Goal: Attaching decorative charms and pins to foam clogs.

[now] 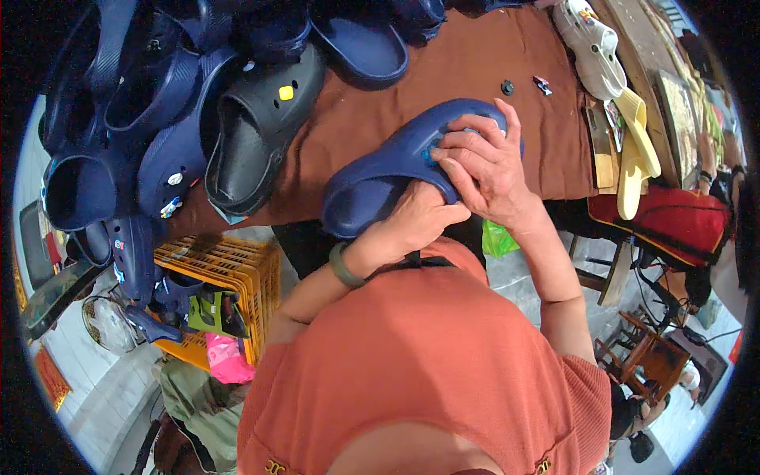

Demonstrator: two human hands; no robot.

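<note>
A dark blue clog is tilted in front of me above the near part of the brown cloth, its heel opening toward the left. My left hand reaches into that opening; its fingers are hidden inside, while the thumb stays outside, so the hand holds the shoe. Over the toe, my right hand is closed with its fingers curled on the upper. Next to its fingers a small light blue patch shows on the clog, too small to make out. Beyond the toe, a small black piece and a small colourful charm lie on the cloth.
Several blue clogs are piled on the left, beside a black clog with a yellow charm. A white clog and a pale yellow slipper lie at the right edge. An orange crate stands below left.
</note>
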